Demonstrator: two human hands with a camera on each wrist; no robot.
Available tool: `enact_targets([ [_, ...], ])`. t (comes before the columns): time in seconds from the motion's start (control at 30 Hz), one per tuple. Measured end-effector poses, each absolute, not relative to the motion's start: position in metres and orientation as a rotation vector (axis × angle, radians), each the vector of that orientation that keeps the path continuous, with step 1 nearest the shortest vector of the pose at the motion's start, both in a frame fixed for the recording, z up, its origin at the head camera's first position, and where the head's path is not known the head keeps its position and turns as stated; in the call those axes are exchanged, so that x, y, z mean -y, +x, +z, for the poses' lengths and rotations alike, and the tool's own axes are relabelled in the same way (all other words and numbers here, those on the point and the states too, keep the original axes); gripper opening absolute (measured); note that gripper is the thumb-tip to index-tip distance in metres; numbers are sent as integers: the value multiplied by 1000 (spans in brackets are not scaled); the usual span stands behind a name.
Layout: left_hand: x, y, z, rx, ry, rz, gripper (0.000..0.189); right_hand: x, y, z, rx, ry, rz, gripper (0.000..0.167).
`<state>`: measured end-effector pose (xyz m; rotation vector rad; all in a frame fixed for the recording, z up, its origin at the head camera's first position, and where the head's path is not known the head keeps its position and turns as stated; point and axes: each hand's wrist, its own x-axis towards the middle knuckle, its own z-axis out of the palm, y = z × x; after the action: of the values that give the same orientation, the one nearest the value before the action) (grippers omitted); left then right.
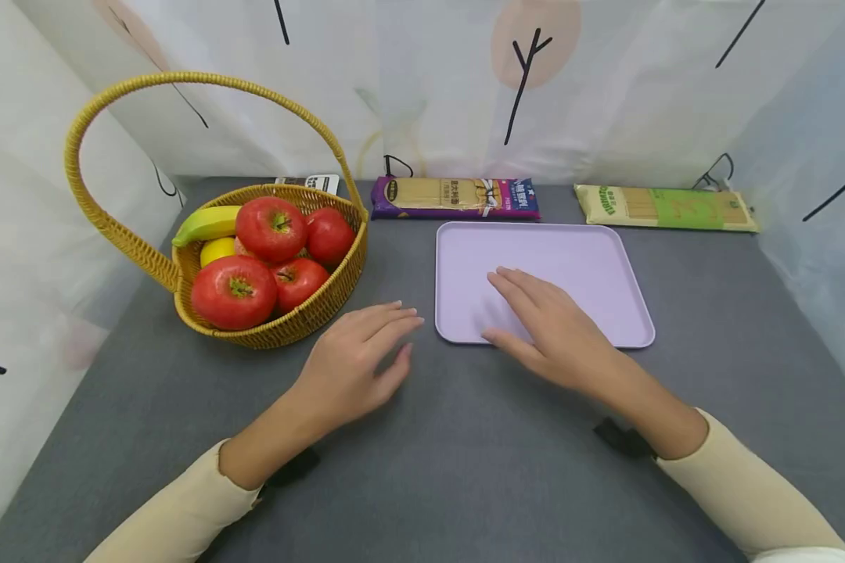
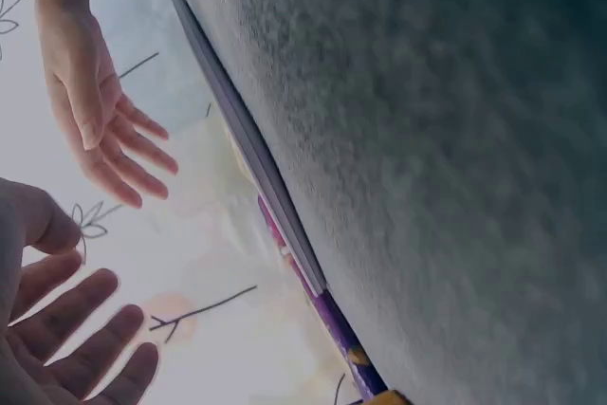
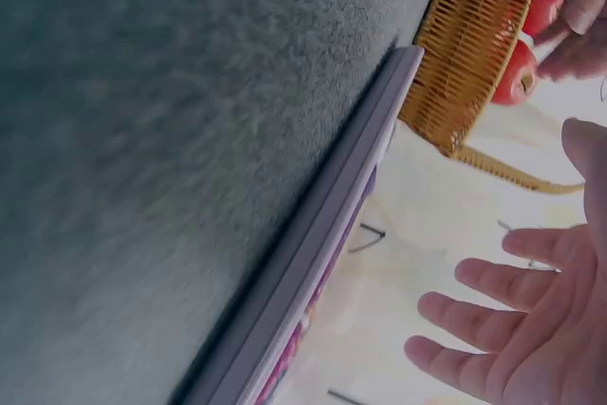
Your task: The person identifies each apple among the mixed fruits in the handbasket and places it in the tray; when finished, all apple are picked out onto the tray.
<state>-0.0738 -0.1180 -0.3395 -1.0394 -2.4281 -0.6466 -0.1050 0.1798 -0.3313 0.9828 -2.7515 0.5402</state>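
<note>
Both hands hover over the grey table with nothing in them. In the head view my left hand point(image 1: 352, 363), fingers extended, is between the wicker basket point(image 1: 324, 309) and the lilac tray point(image 1: 535, 250). My right hand point(image 1: 552, 328) overlaps the tray's front edge, its fingers stretched toward the left. The right wrist view shows the right palm point(image 3: 560, 329) with spread, relaxed fingers above the tray's level. Inside the basket are several red apples point(image 1: 271, 228), a banana point(image 1: 207, 224) and a yellow fruit point(image 1: 217, 249), partly hidden by the apples.
Behind the tray lies a purple pack of noodles point(image 1: 458, 198). A green pack of noodles point(image 1: 665, 208) lies at the back right. The basket's tall arched handle point(image 1: 204, 78) rises at the left. A patterned white curtain point(image 1: 436, 86) closes off the back and sides.
</note>
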Motion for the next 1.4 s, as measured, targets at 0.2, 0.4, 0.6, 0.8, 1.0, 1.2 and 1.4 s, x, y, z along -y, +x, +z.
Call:
enact_targets([
  [0.2, 131, -73, -335, 2192, -1010, -787, 28, -158, -116, -327, 2650, 1076, 607, 74],
  [0.4, 145, -73, -323, 1962, -948, -832, 24, -134, -133, -321, 2499, 1235, 582, 77],
  [0.6, 163, -78, -305, 1756, -772, -862, 25, -109, -146, -322, 2407, 1339, 609, 76],
  [0.8, 203, -86, -297, 1584, -473, -911, 32, -85, -157, -331, 2405, 1418, 585, 75],
  [1.0, 234, -92, -295, 1464, -174, -910, 28, -58, -161, -337, 2339, 1479, 646, 73],
  [1.2, 259, -93, -297, 1573, -34, -1096, 31, -33, -159, -334, 2238, 1507, 709, 71],
  [1.4, 291, -106, -321, 1687, -149, -1632, 66, -9, -159, -329, 2250, 1496, 759, 72],
])
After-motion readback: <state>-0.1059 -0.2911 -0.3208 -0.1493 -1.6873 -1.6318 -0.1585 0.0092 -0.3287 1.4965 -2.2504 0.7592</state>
